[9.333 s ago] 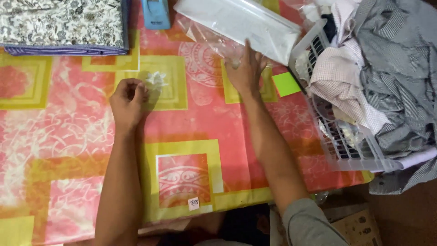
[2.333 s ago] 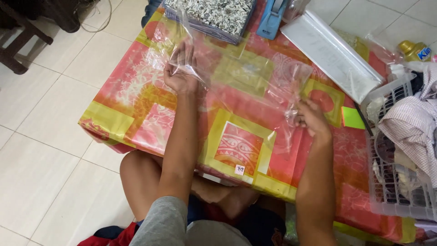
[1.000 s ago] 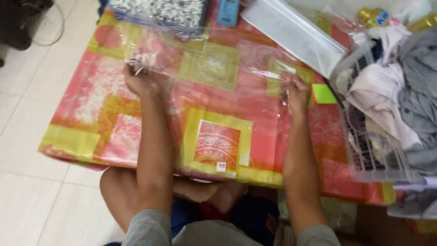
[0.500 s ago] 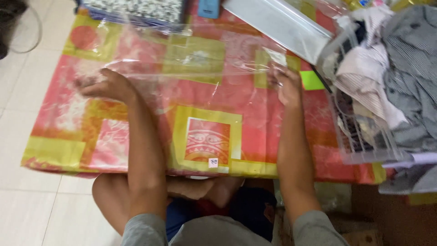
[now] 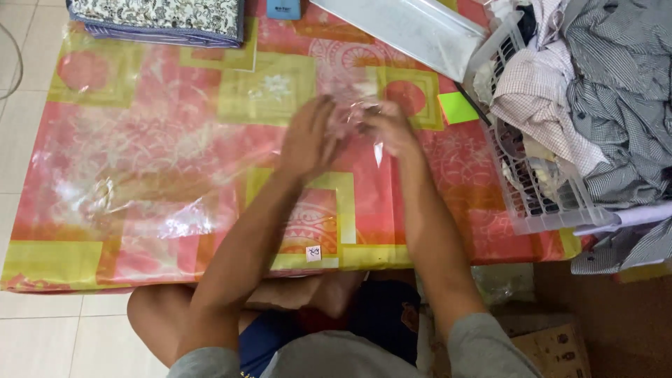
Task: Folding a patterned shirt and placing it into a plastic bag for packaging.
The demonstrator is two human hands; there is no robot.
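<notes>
Near the bottom of the frame, both forearms reached up over the surface (image 5: 175, 91), covered in a pink and yellow cloth. At centre, the left hand (image 5: 308, 140) and right hand (image 5: 392, 129) met, each grip closed on a clear plastic bag (image 5: 350, 105) bunched between them; motion blur hid the fingers' exact hold. Left of centre, more clear film (image 5: 140, 203) lay flat. At right stood a white basket (image 5: 539, 203) heaped with shirts (image 5: 602, 84). Along the top edge lay a folded patterned cloth (image 5: 157, 17) and a stack of bags (image 5: 406, 28).

Both hands, left hand (image 5: 308, 140) and right hand (image 5: 392, 129), seemingly pinch a clear plastic bag (image 5: 350, 105) (blurred).
</notes>
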